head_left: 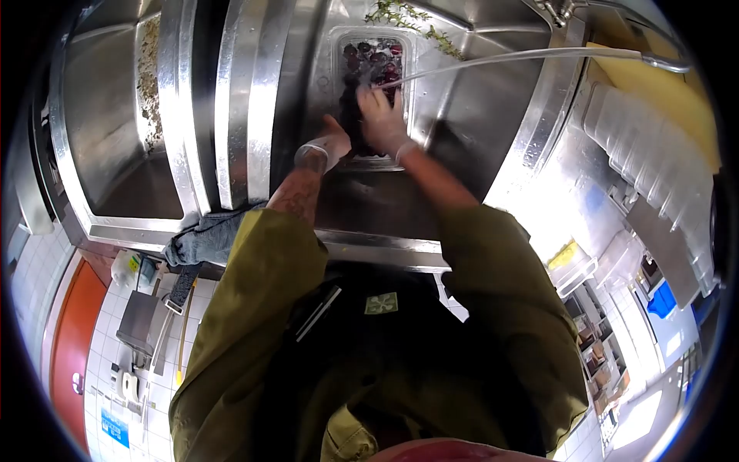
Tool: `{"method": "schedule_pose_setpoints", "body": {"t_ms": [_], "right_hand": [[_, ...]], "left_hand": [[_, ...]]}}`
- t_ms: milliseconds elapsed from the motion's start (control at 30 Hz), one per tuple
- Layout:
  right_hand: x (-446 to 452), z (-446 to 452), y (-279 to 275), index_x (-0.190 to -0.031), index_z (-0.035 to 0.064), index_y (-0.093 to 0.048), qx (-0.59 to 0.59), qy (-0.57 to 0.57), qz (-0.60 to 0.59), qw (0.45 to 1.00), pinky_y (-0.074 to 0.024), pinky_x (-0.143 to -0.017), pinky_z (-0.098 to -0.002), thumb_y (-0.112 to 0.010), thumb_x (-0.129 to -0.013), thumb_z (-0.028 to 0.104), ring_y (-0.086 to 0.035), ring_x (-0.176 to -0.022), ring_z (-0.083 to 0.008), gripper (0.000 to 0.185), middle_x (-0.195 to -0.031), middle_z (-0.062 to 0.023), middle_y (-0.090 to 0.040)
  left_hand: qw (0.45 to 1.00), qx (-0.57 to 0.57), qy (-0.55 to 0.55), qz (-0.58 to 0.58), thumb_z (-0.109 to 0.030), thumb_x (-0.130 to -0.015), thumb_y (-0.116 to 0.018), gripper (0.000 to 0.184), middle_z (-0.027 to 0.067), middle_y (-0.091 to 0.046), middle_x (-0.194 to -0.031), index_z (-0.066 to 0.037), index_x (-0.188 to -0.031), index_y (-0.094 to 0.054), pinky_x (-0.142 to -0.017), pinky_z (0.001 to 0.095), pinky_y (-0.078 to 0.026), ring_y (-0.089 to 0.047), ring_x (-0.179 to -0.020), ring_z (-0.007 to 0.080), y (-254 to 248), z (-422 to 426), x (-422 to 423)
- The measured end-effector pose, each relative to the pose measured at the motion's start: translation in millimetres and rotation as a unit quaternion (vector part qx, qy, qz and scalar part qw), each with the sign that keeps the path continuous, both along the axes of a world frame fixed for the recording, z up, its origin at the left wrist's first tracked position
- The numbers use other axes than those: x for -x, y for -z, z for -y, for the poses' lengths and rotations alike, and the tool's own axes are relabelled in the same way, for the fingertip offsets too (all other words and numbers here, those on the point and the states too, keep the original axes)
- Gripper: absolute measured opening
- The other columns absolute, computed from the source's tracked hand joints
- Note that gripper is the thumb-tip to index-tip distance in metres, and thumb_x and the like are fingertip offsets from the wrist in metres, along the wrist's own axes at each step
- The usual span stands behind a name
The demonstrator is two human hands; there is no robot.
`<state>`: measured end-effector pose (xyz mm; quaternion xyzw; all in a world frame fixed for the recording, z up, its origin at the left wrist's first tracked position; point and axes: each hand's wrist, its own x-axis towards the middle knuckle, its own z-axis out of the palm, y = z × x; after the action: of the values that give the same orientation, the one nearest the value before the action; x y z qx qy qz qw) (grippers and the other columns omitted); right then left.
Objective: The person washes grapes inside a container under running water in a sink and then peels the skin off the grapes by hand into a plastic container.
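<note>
Dark red, round pieces of produce (373,55) lie in a clear rectangular container (410,100) inside a metal sink (362,204). My gloved right hand (379,119) reaches over the container's right half, fingers bent down among the dark pieces and blurred at the tips. At the container's left edge is my gloved left hand (336,140), its thumb raised and its other fingers hidden beyond the palm. What either hand grips, if anything, cannot be made out. A thin stream of water (462,64) runs from a faucet at the upper right into the container.
Green sprigs (396,13) lie at the sink's far side. A second basin (115,108) with pale bits along its side is at the left. A grey cloth (206,237) hangs over the front edge. Clear plastic containers (647,146) are stacked at the right.
</note>
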<state>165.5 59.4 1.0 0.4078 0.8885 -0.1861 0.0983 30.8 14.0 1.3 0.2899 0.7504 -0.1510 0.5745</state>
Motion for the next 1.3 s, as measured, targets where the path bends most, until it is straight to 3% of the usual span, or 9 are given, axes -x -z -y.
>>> {"method": "schedule_pose_setpoints", "body": {"t_ms": [100,200,500,733,767,833,1000,1167,1300], "right_hand": [[2.1,45.3,-38.3,-0.127,0.0044,-0.046,-0.082,-0.013,0.026,0.996,-0.0378,-0.094,-0.0516,-0.054,-0.078,0.015,-0.04,-0.124,-0.0291,0.051,-0.128,-0.0155,-0.046],[7.6,43.6,-80.0,-0.111,0.0031,-0.057,0.283,0.03,0.127,0.95,-0.0454,-0.087,-0.0449,-0.052,-0.077,0.012,-0.049,-0.115,-0.0305,0.035,-0.121,-0.0148,-0.052],[-0.3,21.2,14.6,-0.107,0.0062,-0.061,0.373,0.045,0.114,0.92,-0.048,-0.085,-0.0384,-0.053,-0.077,0.013,-0.058,-0.1,-0.0358,0.032,-0.105,-0.0165,-0.063],[1.1,-0.3,-0.7,-0.109,0.0087,-0.061,-0.012,0.028,-0.047,0.998,-0.0462,-0.089,-0.0433,-0.054,-0.077,0.015,-0.059,-0.101,-0.0319,0.033,-0.107,-0.0139,-0.063],[4.7,3.1,-19.9,-0.106,0.0079,-0.062,0.1,0.064,0.005,0.993,-0.0467,-0.088,-0.0434,-0.054,-0.078,0.015,-0.06,-0.099,-0.0325,0.031,-0.105,-0.014,-0.063],[9.5,12.3,-57.5,-0.102,0.0062,-0.064,0.316,0.134,0.111,0.933,-0.0475,-0.087,-0.0437,-0.053,-0.078,0.015,-0.061,-0.095,-0.0337,0.028,-0.101,-0.0144,-0.064],[-15.0,51.2,-18.6,-0.093,0.0045,-0.065,0.322,0.121,0.096,0.934,-0.0487,-0.082,-0.0439,-0.056,-0.076,0.022,-0.062,-0.09,-0.0352,0.026,-0.094,-0.0161,-0.065],[-8.4,33.0,-7.3,-0.101,0.0068,-0.064,0.207,0.095,0.053,0.972,-0.045,-0.088,-0.0424,-0.059,-0.074,0.02,-0.054,-0.106,-0.0324,0.03,-0.108,-0.0136,-0.06],[-27.9,58.5,14.1,-0.115,0.0075,-0.057,0.104,0.08,-0.057,0.99,-0.0366,-0.098,-0.0442,-0.059,-0.073,0.018,-0.041,-0.121,-0.0307,0.043,-0.124,-0.0131,-0.049]], "left_hand": [[1.0,0.018,0.002,0.012,-0.023,-0.094,-0.036,0.051,0.0225,-0.044,-0.131,-0.002,-0.138,-0.021,-0.1,0.045,-0.036,-0.045,-0.12,0.0367,5.6,1.9,0.5],[0.998,0.049,-0.019,0.02,-0.025,-0.094,-0.035,0.051,0.0219,-0.05,-0.127,-0.003,-0.138,-0.021,-0.096,0.0446,-0.041,-0.051,-0.116,0.0361,16.8,1.7,1.7],[0.999,0.01,-0.004,-0.045,-0.026,-0.091,-0.043,0.054,0.0235,-0.051,-0.125,-0.004,-0.137,-0.024,-0.096,0.0441,-0.041,-0.051,-0.115,0.0362,26.9,9.6,-4.6],[0.999,-0.008,0.028,-0.017,-0.025,-0.091,-0.042,0.052,0.0227,-0.049,-0.128,-0.004,-0.136,-0.026,-0.097,0.0439,-0.04,-0.05,-0.117,0.0358,38.7,14.3,-0.4],[0.999,-0.003,0.038,-0.022,-0.025,-0.092,-0.04,0.051,0.0226,-0.049,-0.128,-0.004,-0.135,-0.027,-0.098,0.0441,-0.04,-0.05,-0.117,0.0356,45.0,17.0,-1.9],[0.999,-0.027,-0.009,-0.028,-0.017,-0.088,-0.046,0.046,0.0245,-0.053,-0.116,-0.001,-0.128,-0.028,-0.079,0.0436,-0.048,-0.058,-0.1,0.0355,53.5,22.2,-5.1],[0.998,-0.029,-0.032,-0.041,-0.013,-0.086,-0.049,0.045,0.0233,-0.059,-0.099,-0.001,-0.123,-0.026,-0.056,0.0427,-0.053,-0.064,-0.078,0.0349,78.5,29.3,-6.4],[1.0,-0.008,0.002,-0.03,-0.015,-0.086,-0.051,0.049,0.0225,-0.061,-0.092,-0.002,-0.124,-0.023,-0.057,0.0432,-0.053,-0.065,-0.075,0.034,69.7,27.1,-4.5],[0.994,0.02,-0.073,-0.08,-0.034,-0.097,-0.027,0.045,0.0168,-0.057,-0.12,-0.007,-0.131,-0.037,-0.092,0.0471,-0.044,-0.056,-0.109,0.0346,90.4,32.6,-14.2]]}}
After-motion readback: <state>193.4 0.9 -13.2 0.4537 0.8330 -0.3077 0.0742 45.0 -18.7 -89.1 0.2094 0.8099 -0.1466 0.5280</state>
